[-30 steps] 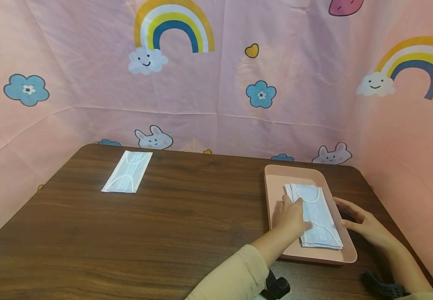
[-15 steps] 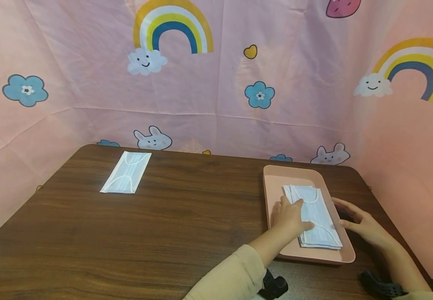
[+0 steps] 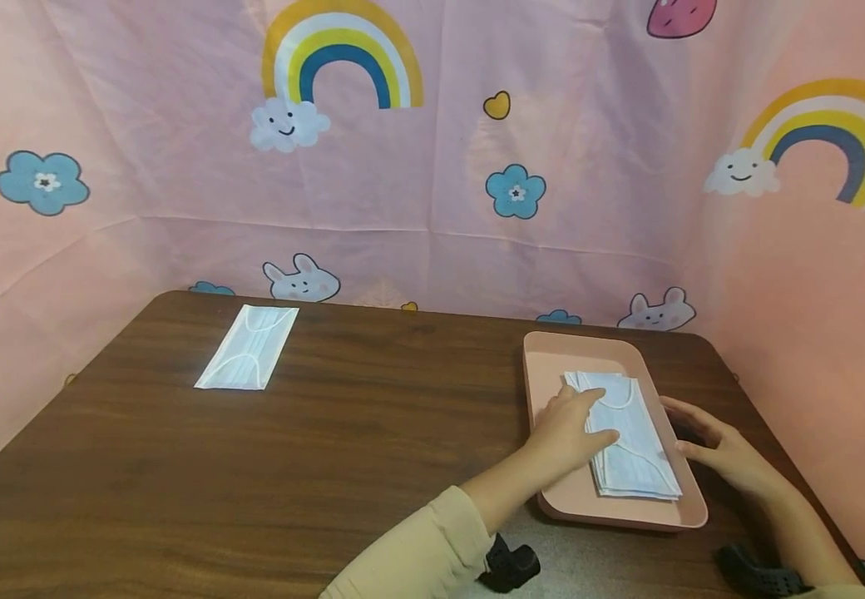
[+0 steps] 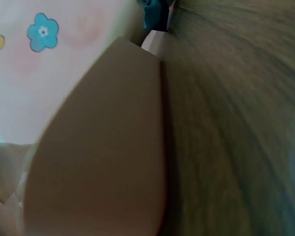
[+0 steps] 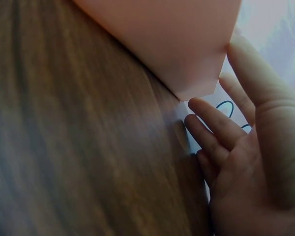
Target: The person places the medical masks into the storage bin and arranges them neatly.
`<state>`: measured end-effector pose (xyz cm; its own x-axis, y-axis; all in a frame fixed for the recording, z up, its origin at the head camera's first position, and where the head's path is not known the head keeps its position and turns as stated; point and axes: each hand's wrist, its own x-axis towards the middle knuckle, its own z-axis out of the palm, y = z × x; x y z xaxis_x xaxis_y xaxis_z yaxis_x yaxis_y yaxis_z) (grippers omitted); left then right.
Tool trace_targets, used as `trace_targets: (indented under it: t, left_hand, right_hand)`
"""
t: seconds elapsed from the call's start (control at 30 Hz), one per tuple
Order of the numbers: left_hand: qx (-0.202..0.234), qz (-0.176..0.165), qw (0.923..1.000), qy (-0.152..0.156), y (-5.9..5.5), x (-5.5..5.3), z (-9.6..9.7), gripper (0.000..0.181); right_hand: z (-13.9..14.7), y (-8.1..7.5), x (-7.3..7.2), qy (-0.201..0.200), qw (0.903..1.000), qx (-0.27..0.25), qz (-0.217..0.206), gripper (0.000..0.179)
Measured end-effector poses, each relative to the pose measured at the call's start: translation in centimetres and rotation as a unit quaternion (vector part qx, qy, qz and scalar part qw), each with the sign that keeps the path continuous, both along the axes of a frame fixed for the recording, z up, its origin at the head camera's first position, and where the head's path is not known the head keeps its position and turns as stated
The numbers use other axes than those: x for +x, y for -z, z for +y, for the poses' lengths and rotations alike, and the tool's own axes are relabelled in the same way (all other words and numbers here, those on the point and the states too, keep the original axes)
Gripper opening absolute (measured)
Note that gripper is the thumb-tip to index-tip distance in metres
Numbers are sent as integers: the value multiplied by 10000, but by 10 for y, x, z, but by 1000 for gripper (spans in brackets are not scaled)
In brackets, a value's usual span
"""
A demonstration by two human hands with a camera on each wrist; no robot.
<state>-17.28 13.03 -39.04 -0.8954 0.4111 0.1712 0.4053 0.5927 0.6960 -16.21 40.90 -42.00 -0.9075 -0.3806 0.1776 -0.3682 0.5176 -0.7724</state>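
Note:
A stack of pale blue face masks (image 3: 640,453) with white ear loops lies inside a shallow pink tray (image 3: 580,351) at the table's right side. Over the stack's left edge is my left hand (image 3: 563,433), thumb and index finger spread apart; its other fingers are partly hidden behind it. My right hand (image 3: 732,448) is at the tray's right side, fingers loosely bent and the thumb right at the rim. In the right wrist view, the thumb and fingers of that hand (image 5: 250,147) stand apart beside the tray wall (image 5: 182,44).
One more face mask (image 3: 248,349) lies flat on the dark wooden table (image 3: 343,466), toward the back left. A patterned pink fabric (image 3: 388,191) encloses the table at the back and sides. Black wrist straps (image 3: 511,567) show near the front edge.
My left hand has drawn back slightly to the left, its thumb and index finger shifting toward the stack's left edge. The right hand, tray and masks stay in place.

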Motion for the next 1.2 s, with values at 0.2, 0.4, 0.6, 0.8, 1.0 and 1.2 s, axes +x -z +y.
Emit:
trace_targets:
  t: [0.2, 0.4, 0.6, 0.8, 1.0, 1.2]
  left_hand:
    - [646, 31, 9964, 539, -10, -1, -21, 48]
    - [1093, 215, 9902, 847, -13, 2, -42, 38]
    - [1260, 471, 9853, 1056, -20, 8, -67, 35]
    - [1459, 555, 9821, 1055, -24, 6, -94, 39]
    - [1402, 500, 9848, 897, -26, 1, -123, 43]
    - [1409, 650, 9847, 792, -22, -3, -156, 44]
  right_hand:
    - [-1, -1, 1, 31, 10000, 23, 1, 61]
    - [2, 3, -1, 86, 9999, 40, -134, 60]
    - [4, 3, -1, 137, 9996, 207, -119, 60]
    - [3, 0, 0, 177, 9995, 267, -46, 60]
    - [2, -1, 1, 260, 9990, 326, -166, 60]
    - [0, -2, 1, 62, 9999, 127, -55, 60]
